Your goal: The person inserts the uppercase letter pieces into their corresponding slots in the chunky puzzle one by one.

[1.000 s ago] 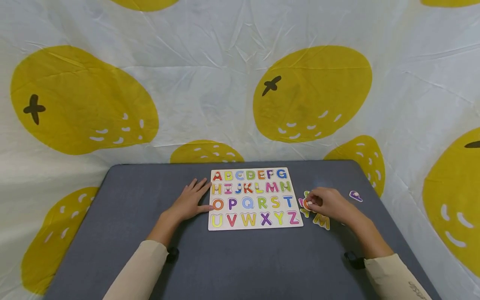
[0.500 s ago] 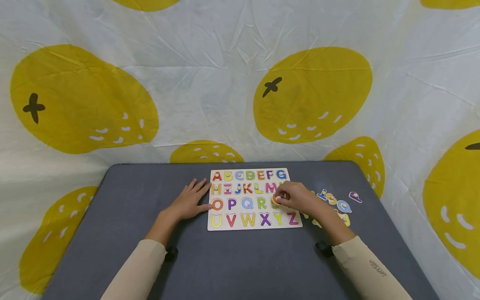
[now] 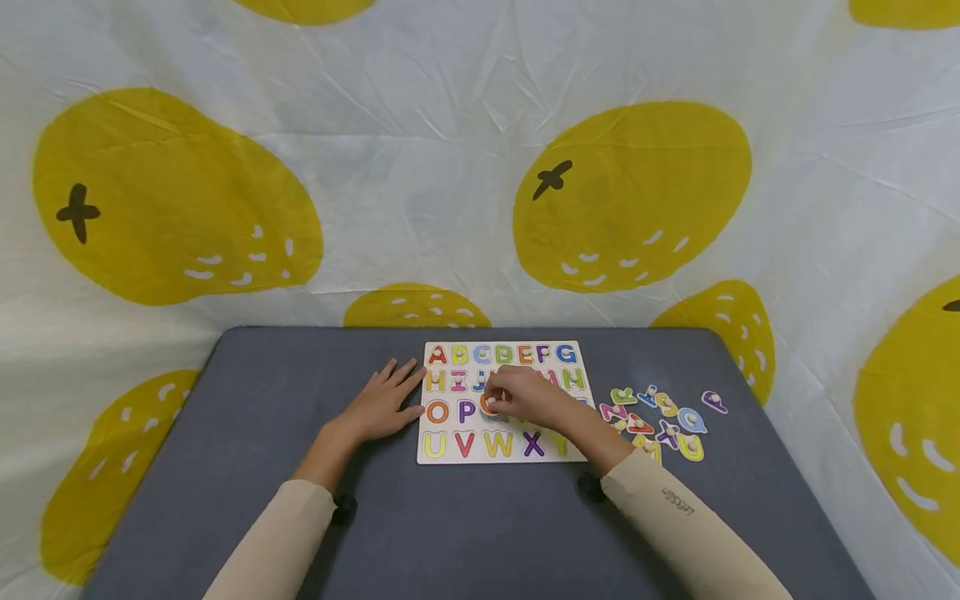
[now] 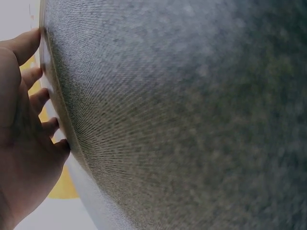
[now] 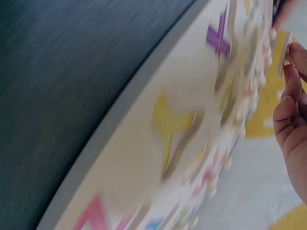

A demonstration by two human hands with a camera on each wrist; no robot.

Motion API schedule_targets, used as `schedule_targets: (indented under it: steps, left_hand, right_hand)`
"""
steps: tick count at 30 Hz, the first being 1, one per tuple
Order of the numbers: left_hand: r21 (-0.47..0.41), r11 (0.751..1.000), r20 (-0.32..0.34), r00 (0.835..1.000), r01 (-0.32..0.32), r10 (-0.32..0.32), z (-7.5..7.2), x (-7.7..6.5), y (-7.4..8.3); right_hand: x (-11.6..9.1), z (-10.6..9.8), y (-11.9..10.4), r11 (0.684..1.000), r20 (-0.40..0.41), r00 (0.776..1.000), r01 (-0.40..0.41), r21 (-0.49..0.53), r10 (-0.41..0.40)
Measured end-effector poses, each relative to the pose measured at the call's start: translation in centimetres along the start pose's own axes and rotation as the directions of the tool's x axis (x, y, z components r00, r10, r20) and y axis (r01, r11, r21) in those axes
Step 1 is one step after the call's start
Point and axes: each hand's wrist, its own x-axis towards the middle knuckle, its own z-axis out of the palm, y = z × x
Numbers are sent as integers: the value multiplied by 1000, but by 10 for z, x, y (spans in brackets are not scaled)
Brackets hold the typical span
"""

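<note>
The alphabet board lies on the dark table with rows of coloured letters. My left hand rests flat on the table with fingers spread, its thumb and fingertips at the board's left edge. Above the Q spot, my right hand pinches an orange letter O piece. The right wrist view shows this thin piece edge-on between thumb and fingers, raised off the board. Knobbed pieces sit in the upper two rows. The O recess shows its printed orange letter without a knob. My right hand and forearm hide part of the board.
Right of the board lies a loose cluster of knobbed letter pieces, among them a blue Q, a red V and a purple X. A purple P lies farther right. A patterned curtain hangs behind the table.
My right hand has picked the orange O piece from the pile and carried it left across the board. The left hand stays in place.
</note>
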Motion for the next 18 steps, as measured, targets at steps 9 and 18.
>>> schedule_targets:
  steps: [9,18]
  left_hand:
    - [6,1000,-19,1000,9,-9,2,1,2]
    - [-4,1000,-34,999,-11,11,1,-1,0]
  right_hand:
    - [43,23,-22,996,92,992,85,-38,-82]
    - [68,34,-35,994,161,984,90,-66,-78]
